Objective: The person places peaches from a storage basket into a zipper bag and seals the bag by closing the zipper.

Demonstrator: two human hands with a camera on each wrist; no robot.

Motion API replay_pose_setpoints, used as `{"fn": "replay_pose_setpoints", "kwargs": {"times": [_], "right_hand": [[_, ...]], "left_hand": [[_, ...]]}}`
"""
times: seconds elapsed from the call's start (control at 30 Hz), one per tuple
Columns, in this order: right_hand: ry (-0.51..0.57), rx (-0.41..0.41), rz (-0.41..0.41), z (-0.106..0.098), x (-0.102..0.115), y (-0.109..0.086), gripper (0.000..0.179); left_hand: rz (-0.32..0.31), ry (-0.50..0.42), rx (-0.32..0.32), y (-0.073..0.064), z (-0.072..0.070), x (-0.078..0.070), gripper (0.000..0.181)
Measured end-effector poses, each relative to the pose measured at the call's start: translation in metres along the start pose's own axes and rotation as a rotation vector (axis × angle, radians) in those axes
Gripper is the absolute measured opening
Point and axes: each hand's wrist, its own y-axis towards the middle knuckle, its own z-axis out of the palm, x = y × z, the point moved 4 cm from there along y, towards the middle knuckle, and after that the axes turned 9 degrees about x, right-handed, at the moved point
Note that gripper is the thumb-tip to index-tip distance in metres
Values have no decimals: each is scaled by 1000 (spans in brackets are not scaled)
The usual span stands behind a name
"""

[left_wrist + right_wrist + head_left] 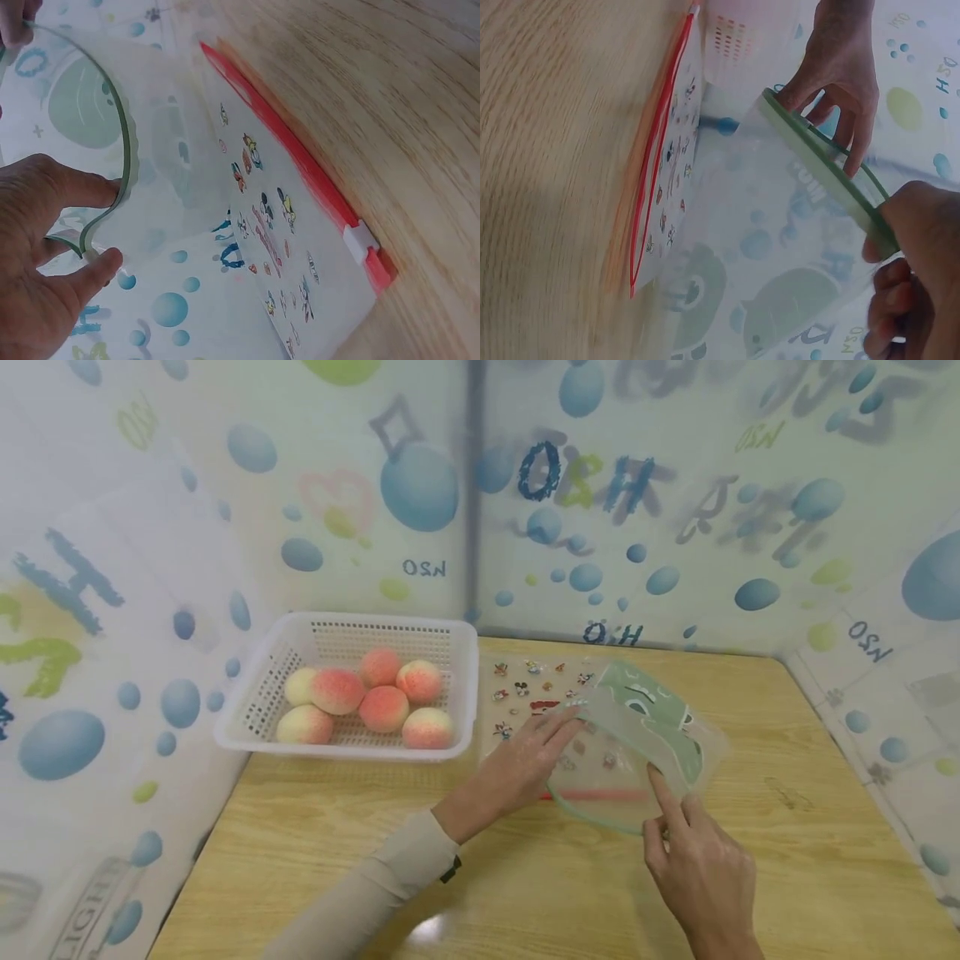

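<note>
in the head view the clear green-rimmed bag [651, 706], printed with green cartoon animals, is right of centre, overlapping the red-zip bag [521, 689]. the left hand [525, 764], mid-frame, pinches the green rim; the right hand [705, 864], lower right, grips the same rim farther along, and the mouth gapes between them. white lettering near that rim is too blurred to read, the red-zip bag's red lettering too small. "h2o" runs backwards across the wall [660, 547], upper middle; "ligh" shows lower left. the white basket [360, 750] of peaches [384, 708] stands left of centre
</note>
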Motion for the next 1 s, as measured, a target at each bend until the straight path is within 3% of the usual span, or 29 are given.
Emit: {"fn": "replay_pose_setpoints", "kwargs": {"times": [0.17,0.3,0.5,0.67,0.8,1.0], "right_hand": [[4,57,32,3,-1,-3,61],[30,25,27,3,1,-4,61],[99,-116,-38,0,9,-3,56],[120,-98,-47,1,13,-3,56],[117,-87,-33,2,13,-3,59],[113,-148,-30,-1,22,1,61]], "left_hand": [[21,5,-26,-1,1,2,64],[18,15,-36,1,1,3,67],[-109,156,-21,3,0,7,75],[-193,215,-38,3,-2,11,68],[-179,186,-63,3,-4,11,64],[-98,82,-56,3,-2,8,81]]}}
